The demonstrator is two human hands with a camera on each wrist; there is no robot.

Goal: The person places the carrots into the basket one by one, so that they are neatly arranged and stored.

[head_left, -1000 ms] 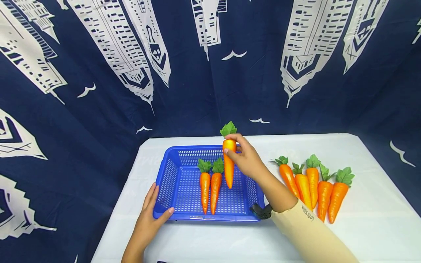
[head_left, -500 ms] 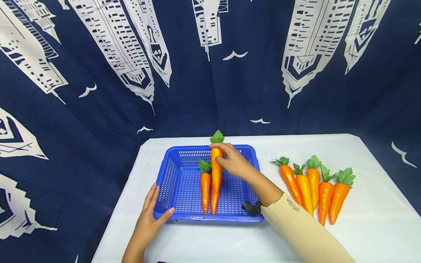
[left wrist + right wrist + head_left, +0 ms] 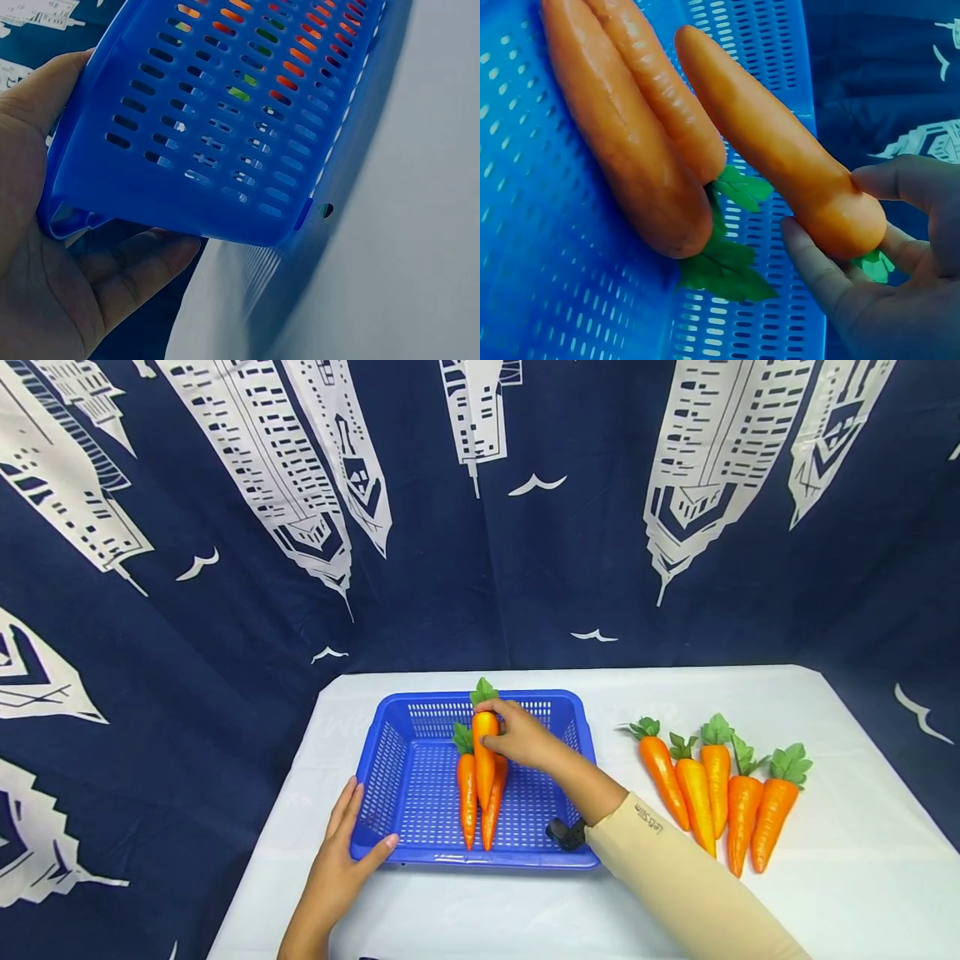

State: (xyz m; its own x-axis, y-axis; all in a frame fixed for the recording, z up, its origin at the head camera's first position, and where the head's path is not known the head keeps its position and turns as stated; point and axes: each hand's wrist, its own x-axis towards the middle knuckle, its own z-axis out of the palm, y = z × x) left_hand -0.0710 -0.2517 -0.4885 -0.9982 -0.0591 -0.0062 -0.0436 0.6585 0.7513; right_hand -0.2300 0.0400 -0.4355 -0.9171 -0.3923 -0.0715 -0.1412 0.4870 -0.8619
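Note:
A blue slotted basket sits on the white table. Two orange toy carrots with green tops lie side by side on its floor. My right hand pinches a third carrot near its leafy end and holds it just above those two, tip pointing toward me. In the right wrist view the held carrot hovers over the lying pair, gripped between thumb and fingers. My left hand holds the basket's near left corner, thumb on the rim.
Several more toy carrots lie in a row on the table to the right of the basket. A dark blue curtain with white building prints hangs behind and to both sides of the table.
My right hand has carried the carrot leftward and down, from above the basket's right half to just over the two lying carrots. The left hand has not moved.

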